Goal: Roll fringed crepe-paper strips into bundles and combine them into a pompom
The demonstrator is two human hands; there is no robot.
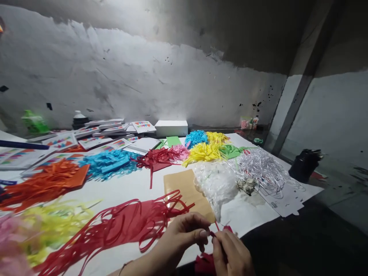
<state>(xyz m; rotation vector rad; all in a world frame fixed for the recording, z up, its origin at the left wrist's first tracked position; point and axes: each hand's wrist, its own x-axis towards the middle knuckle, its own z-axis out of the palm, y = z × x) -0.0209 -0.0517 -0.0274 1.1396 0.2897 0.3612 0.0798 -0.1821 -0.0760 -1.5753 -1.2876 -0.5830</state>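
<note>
My left hand (184, 234) and my right hand (230, 253) meet at the near edge of the table, fingertips pinched together on a thin red paper strip (216, 227). More red paper (205, 263) shows below the hands. To their left, a large sheet of red paper cut into long strips (123, 226) lies on the white table covering (126, 188). A tan card (186, 189) lies just beyond my left hand.
Piles of cut paper cover the table: orange (48, 182), blue (110, 163), yellow (205, 151), pale yellow-green (54, 220), white shreds (253, 172). Printed cards (94, 134) and a white box (171, 128) stand by the wall. A black pot (304, 165) sits at right.
</note>
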